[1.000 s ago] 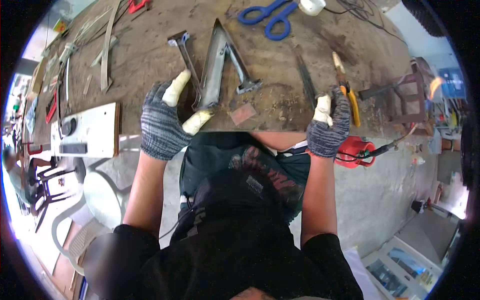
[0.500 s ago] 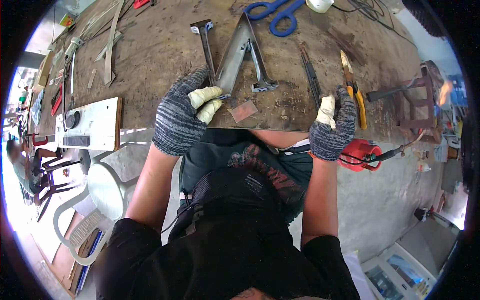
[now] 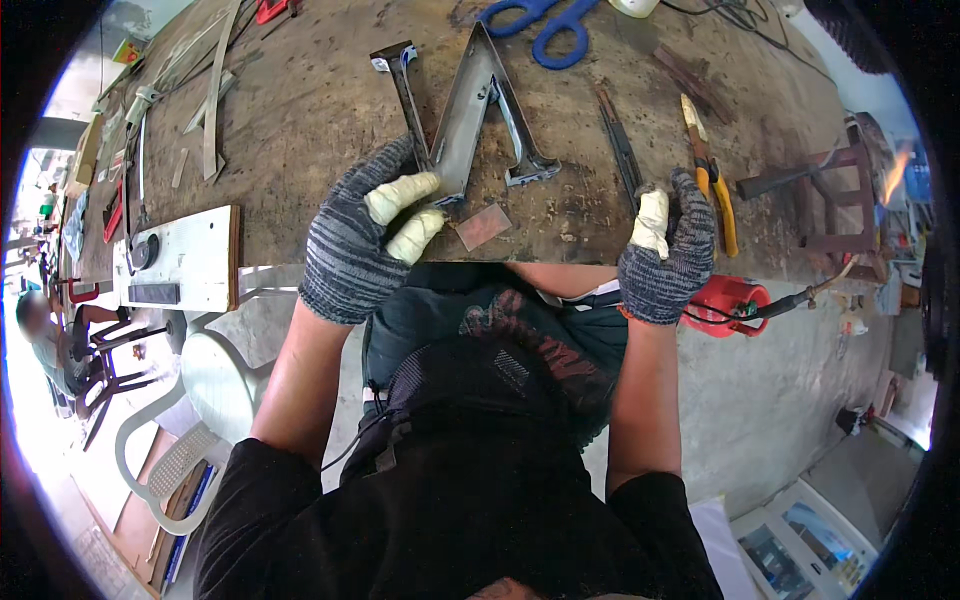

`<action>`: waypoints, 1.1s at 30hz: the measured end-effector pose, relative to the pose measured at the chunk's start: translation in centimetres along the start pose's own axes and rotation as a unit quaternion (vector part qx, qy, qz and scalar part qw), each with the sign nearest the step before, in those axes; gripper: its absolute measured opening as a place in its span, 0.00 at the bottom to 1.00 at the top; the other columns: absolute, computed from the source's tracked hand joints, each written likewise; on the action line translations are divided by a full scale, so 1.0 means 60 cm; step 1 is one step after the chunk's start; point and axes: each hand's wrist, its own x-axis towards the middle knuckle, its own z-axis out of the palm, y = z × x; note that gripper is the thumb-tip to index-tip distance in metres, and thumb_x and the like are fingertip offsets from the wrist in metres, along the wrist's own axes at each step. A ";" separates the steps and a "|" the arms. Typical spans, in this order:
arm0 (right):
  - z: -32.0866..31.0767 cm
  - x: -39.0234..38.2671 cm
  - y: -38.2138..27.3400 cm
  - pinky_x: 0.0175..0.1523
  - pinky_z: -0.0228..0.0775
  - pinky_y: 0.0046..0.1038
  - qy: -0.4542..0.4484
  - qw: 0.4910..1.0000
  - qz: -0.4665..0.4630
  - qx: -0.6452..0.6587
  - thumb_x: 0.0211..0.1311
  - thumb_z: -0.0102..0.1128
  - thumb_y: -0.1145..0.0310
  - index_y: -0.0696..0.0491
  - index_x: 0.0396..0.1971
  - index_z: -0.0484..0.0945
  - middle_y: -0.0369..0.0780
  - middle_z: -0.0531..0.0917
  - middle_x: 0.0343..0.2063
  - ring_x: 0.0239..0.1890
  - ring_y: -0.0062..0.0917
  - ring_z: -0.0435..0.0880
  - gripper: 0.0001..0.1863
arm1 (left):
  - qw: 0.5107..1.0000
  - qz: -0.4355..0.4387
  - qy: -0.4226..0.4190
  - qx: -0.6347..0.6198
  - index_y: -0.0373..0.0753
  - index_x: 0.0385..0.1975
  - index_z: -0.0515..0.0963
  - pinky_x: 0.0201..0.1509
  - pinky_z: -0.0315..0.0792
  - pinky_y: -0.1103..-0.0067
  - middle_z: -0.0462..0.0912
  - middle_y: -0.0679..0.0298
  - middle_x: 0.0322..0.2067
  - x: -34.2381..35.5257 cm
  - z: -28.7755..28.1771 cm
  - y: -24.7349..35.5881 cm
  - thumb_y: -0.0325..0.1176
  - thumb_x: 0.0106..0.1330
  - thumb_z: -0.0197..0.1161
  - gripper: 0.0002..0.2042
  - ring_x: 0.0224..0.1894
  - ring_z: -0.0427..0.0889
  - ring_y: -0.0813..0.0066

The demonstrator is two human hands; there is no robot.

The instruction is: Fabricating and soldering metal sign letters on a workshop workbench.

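A grey bent sheet-metal letter frame [image 3: 462, 125], zigzag with flared ends, lies on the worn wooden bench. My left hand [image 3: 355, 240], in a grey striped knit glove with two fingers wrapped in pale tape, grips its lower left bend. A small reddish flat plate [image 3: 484, 227] lies just right of that hand. At the bench's front edge rests my right hand [image 3: 668, 245], gloved the same way, its fingers curled; what they hold, if anything, is hidden. The lower end of a slim dark tool [image 3: 620, 145] meets this hand. Yellow-handled pliers [image 3: 712, 180] lie to its right.
Blue-handled scissors [image 3: 560, 35] lie at the far side. A flame [image 3: 895, 178] burns at the right, beside a dark metal stand [image 3: 845, 200]. Metal strips [image 3: 212, 120] and a white board [image 3: 190, 255] are at the left. A red container [image 3: 728, 305] stands below the bench edge.
The whole view has shifted slightly. My left hand keeps its grip on the metal letter frame, and my right hand stays nearly in place. The flame at the right now shows more distinctly.
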 end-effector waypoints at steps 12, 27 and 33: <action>-0.029 0.019 -0.014 0.55 0.76 0.36 0.000 0.979 -0.119 -0.168 0.64 0.67 0.67 0.58 0.47 0.82 0.46 0.85 0.44 0.46 0.39 0.85 0.15 | 0.999 -0.028 -0.023 0.013 0.38 0.57 0.79 0.62 0.73 0.70 0.80 0.52 0.57 0.033 -0.004 0.013 0.36 0.64 0.69 0.21 0.57 0.81 0.60; -0.016 0.021 -0.029 0.41 0.78 0.38 0.016 0.998 -0.034 -0.046 0.57 0.70 0.65 0.56 0.43 0.83 0.47 0.86 0.33 0.34 0.42 0.86 0.16 | 0.996 -0.018 -0.002 -0.082 0.34 0.59 0.77 0.67 0.68 0.70 0.78 0.52 0.59 0.016 0.015 -0.014 0.29 0.68 0.65 0.20 0.61 0.77 0.62; -0.017 0.022 -0.031 0.42 0.78 0.39 0.021 0.997 -0.043 -0.056 0.57 0.70 0.64 0.56 0.44 0.83 0.48 0.86 0.34 0.35 0.43 0.86 0.16 | 0.997 -0.020 0.008 -0.068 0.35 0.58 0.78 0.66 0.69 0.70 0.79 0.53 0.58 0.016 0.016 -0.007 0.30 0.68 0.66 0.19 0.59 0.78 0.62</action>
